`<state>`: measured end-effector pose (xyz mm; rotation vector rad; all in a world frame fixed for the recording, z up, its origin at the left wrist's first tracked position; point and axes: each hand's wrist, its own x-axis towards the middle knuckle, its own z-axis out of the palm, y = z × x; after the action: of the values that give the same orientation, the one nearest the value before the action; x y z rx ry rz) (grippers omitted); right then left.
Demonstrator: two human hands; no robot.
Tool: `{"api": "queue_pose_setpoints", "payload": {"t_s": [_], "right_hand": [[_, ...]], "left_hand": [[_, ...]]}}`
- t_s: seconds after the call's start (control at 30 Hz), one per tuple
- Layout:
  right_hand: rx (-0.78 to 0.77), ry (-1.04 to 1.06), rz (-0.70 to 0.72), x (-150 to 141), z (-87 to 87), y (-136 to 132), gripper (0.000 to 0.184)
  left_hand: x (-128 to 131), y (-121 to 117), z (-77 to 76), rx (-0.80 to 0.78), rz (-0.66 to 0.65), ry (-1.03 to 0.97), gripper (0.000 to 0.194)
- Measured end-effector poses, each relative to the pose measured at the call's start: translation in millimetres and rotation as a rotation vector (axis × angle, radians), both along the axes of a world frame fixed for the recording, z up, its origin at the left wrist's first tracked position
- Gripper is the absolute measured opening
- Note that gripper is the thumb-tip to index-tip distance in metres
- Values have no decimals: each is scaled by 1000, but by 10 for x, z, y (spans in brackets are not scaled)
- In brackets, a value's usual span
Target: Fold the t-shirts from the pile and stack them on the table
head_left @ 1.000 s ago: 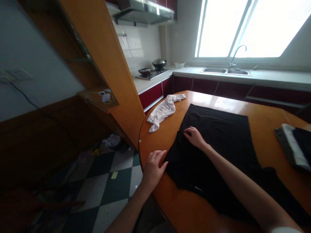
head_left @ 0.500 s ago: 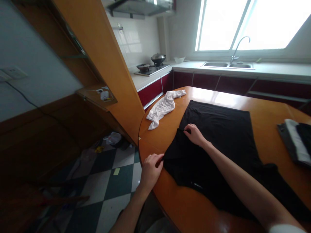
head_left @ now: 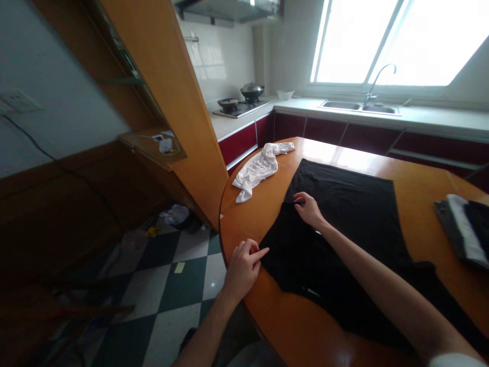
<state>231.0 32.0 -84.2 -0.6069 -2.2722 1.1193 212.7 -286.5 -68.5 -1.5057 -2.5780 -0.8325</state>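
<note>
A black garment point(head_left: 355, 209) lies spread over the wooden table, with one part folded across the rest and a long narrow part reaching toward the lower right. At its left corner is my left hand point(head_left: 243, 266), index finger stretched out onto the cloth and the other fingers curled. My right hand point(head_left: 308, 210) rests over the upper corner of the folded part, its thumb and fingers slightly apart. The right forearm crosses above the garment and hides some of it. A small shiny mark point(head_left: 311, 291) shows near the garment's lower edge.
On the wooden table point(head_left: 244, 219), a crumpled white cloth point(head_left: 260, 171) lies at the far left, and folded grey, white and black clothes point(head_left: 458, 229) sit at the right. The table's curved edge runs beside my left arm. Beyond stand a stove point(head_left: 244, 107) and a sink point(head_left: 359, 106).
My left index finger has extended onto the cloth from a pinch at the corner. My right fingers have loosened from the upper corner. The garment stays in about the same place.
</note>
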Motion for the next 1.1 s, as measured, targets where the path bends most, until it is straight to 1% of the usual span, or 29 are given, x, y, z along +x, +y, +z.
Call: {"api": "queue_pose_setpoints", "payload": {"t_s": [0.07,0.13,0.2,0.27,0.33,0.4,0.5,0.57,0.63,0.77,0.9,1.0,1.03,1.1], "right_hand": [[72,-46,7,13,39,-15,30],[197,-128,6,66,100,-62,29],[323,-197,-19,173,173,-132,27],[380,-211,-12,342,245,-214,22],[385,-209,71,567,301,-292,14],[366,-215,194,817,336,-356,10],[377,-230,333,1143,342,-413,13],[407,-239,371,1272,321,-424,17],[440,-235,379,1321,290,-424,18],[536,-217,383,1286,274,-427,24],[625,-197,377,1257,379,-413,29],[680,-173,343,1273,464,-374,30],[695,-173,344,1282,477,-361,30],[717,-196,392,1302,475,-346,29]], "left_hand": [[2,-6,15,-12,-18,7,50],[6,-15,18,1,-34,6,51],[9,-23,10,49,-23,-20,51],[7,-27,-5,116,16,-72,47],[0,-26,-24,173,58,-125,40],[-10,-21,-42,197,81,-154,31],[-22,-13,-61,192,71,-150,25],[-27,-8,-67,181,58,-139,23],[-30,-4,-71,179,54,-133,22],[-33,-1,-78,210,48,-146,23],[-29,-6,-79,218,67,-162,19],[-19,-7,-60,180,95,-120,16],[-16,-7,-50,161,109,-98,15],[-9,-7,-33,130,136,-65,15]]}}
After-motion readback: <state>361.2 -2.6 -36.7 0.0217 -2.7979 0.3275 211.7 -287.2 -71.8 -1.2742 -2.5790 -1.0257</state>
